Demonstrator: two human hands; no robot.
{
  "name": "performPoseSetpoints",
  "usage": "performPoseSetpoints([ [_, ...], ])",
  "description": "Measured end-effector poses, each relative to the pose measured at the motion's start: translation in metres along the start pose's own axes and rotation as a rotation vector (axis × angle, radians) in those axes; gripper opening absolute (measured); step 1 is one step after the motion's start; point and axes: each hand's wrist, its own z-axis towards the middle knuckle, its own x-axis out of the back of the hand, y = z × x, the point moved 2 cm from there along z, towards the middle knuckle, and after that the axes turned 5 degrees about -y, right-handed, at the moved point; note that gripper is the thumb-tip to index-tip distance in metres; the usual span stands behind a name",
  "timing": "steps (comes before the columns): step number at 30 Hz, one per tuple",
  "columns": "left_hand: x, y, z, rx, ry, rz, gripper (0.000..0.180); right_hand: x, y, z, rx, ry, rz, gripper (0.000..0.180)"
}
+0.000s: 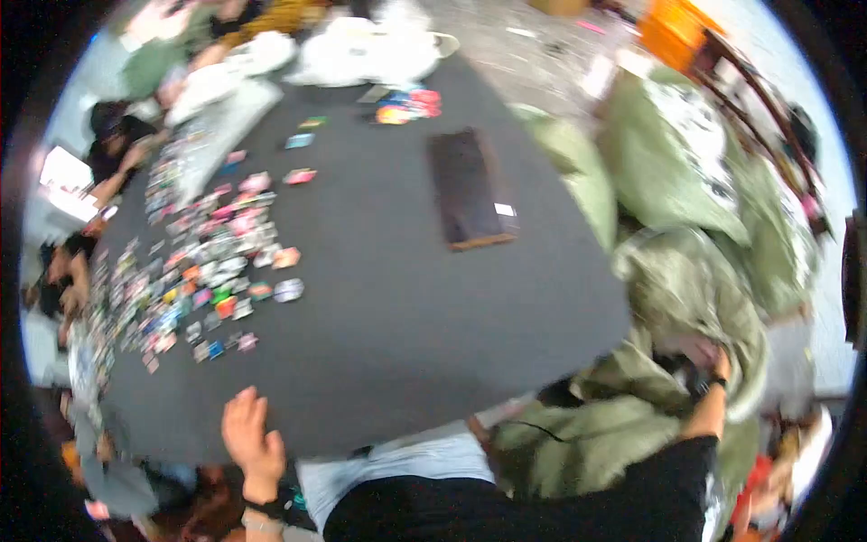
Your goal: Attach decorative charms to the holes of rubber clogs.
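Observation:
My left hand (251, 435) is at the near edge of the dark grey table (388, 334), holding nothing, its fingers stretched out. My right arm reaches off to the right, and my right hand (720, 363) is at the mouth of an olive-green sack (682, 280). Its fingers are hidden by the sack and blur, so what they grip does not show. Something pinkish and something dark lie inside the opening beside that hand. On the table, a pile of small colourful items (230, 271) spreads to the left of a dark, flat rectangular package (471, 190) with a white label.
White plastic bags (366, 52) and a small bunch of colourful packets (411, 105) sit at the far end. More stuffed green sacks (650, 154) crowd the right side, with an orange crate (673, 36) behind. Several people sit along the left; another is at lower right.

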Motion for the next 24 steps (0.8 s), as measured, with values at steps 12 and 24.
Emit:
performPoseSetpoints([
  [12,0.013,0.012,0.004,0.016,0.048,-0.041,0.046,-0.093,0.093,0.089,-0.122,-0.262,1.412,0.053],
  [24,0.028,-0.019,-0.004,-0.011,-0.144,-0.226,0.055,0.0,-0.054,-0.098,0.083,-0.349,1.088,0.063],
])
